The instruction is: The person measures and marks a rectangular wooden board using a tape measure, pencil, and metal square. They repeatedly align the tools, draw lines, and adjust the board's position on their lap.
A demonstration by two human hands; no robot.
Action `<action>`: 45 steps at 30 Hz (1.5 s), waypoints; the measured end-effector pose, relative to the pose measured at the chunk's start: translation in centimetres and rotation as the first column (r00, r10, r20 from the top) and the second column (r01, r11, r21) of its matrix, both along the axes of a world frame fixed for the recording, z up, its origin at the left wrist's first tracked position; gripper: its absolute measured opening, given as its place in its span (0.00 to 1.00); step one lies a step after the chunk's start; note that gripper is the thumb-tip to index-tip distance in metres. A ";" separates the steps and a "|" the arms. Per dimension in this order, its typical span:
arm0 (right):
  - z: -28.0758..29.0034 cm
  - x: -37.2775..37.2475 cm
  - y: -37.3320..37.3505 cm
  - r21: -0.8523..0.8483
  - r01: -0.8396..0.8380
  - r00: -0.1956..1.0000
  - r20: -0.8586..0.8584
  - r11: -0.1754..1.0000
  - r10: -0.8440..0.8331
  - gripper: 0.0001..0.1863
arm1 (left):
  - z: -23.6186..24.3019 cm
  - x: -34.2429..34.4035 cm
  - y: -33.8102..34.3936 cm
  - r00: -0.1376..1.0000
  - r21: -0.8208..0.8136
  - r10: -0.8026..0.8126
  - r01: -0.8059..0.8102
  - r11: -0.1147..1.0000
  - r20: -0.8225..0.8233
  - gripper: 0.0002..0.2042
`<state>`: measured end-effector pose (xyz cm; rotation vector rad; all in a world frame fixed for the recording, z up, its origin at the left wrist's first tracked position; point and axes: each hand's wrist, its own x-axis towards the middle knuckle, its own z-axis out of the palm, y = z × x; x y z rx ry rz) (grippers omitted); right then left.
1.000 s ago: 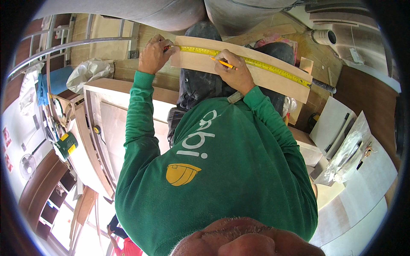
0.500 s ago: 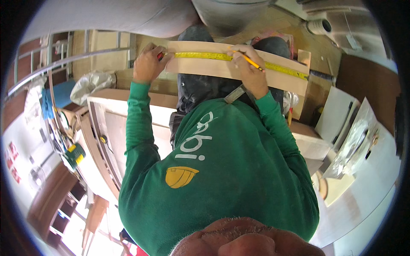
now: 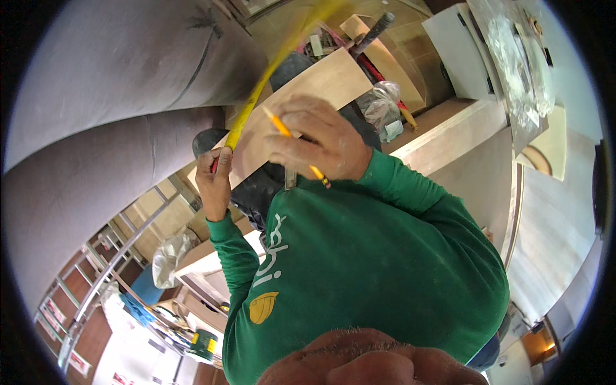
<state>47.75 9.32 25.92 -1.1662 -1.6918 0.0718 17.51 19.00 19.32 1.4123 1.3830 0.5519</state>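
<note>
A pale wooden board [image 3: 337,80] lies slantwise over my lap. Near its left end my left hand [image 3: 215,183] is closed around a tape measure, whose red case [image 3: 214,165] shows between the fingers. The yellow tape blade [image 3: 251,106] runs out from that hand up and to the right, blurred toward its far end. My right hand [image 3: 324,138], partly blurred, hovers over the board's near edge with a yellow pencil [image 3: 280,124] between its fingers. The pencil's tip points up and left, toward the board. A metal piece [image 3: 290,178] sticks up at my waist.
Large grey rounded surfaces [image 3: 128,58] fill the far left. A metal ladder [image 3: 122,250] and a clear plastic bag [image 3: 174,256] are at the left. Beyond the board are a dark rod [image 3: 375,33], another wooden piece [image 3: 398,70] and crumpled plastic [image 3: 383,102]. White panels [image 3: 459,51] stand right.
My view has turned, so the board slants more steeply. The tape blade, earlier lying along the board, now rises off it. My right hand has come off the board, still with the pencil.
</note>
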 end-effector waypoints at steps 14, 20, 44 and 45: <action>-5.1 0.0 -3.4 -0.550 -0.090 0.915 -0.375 0.830 -0.150 0.42 | 2.3 16.2 -4.2 0.904 -0.152 0.040 0.028 0.988 0.426 0.36; -6.2 4.5 -2.5 -0.594 -0.174 0.901 -0.419 0.786 -0.117 0.40 | 1.9 18.3 -5.1 0.759 -0.247 0.020 0.186 0.951 0.651 0.41; -46.8 19.0 8.2 -0.915 0.310 0.900 0.194 0.260 -0.391 0.37 | -5.2 1.8 0.3 0.809 0.348 -0.083 0.340 0.874 -0.582 0.27; -47.8 19.3 8.6 -0.932 0.279 0.893 0.162 0.233 -0.420 0.38 | -5.5 1.7 0.5 0.810 0.350 -0.080 0.337 0.874 -0.581 0.27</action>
